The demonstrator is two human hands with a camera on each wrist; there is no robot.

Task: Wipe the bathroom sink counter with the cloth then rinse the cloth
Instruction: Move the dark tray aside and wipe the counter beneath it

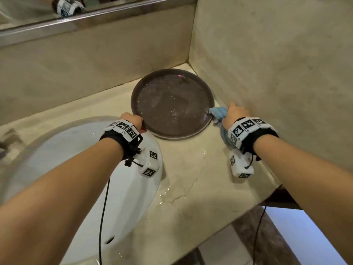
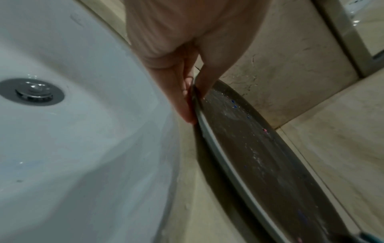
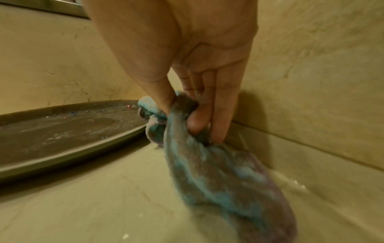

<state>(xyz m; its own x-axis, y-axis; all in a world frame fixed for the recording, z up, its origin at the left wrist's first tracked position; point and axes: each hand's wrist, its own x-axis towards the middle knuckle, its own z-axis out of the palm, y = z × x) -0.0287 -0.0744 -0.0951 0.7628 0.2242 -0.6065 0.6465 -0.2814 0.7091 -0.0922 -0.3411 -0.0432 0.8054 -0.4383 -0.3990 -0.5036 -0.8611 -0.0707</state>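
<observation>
A round dark brown tray (image 1: 172, 104) lies on the beige marble counter (image 1: 191, 169) in the back right corner. My left hand (image 1: 133, 121) pinches the tray's near left rim (image 2: 197, 105), thumb on top and fingers (image 2: 182, 105) under it. My right hand (image 1: 234, 113) grips a bunched blue-grey cloth (image 1: 218, 112) against the tray's right rim, close to the side wall. In the right wrist view the cloth (image 3: 218, 164) hangs from the curled fingers (image 3: 199, 121) down onto the counter (image 3: 104, 197). The tray (image 3: 62, 131) carries wet streaks and small coloured specks.
The white oval sink basin (image 1: 124, 197) sits at the left, its chrome drain (image 2: 32, 92) in the left wrist view. Marble walls (image 1: 277, 73) close the corner behind and to the right. A mirror (image 1: 38, 8) runs along the top. The counter's front edge (image 1: 238, 217) drops off lower right.
</observation>
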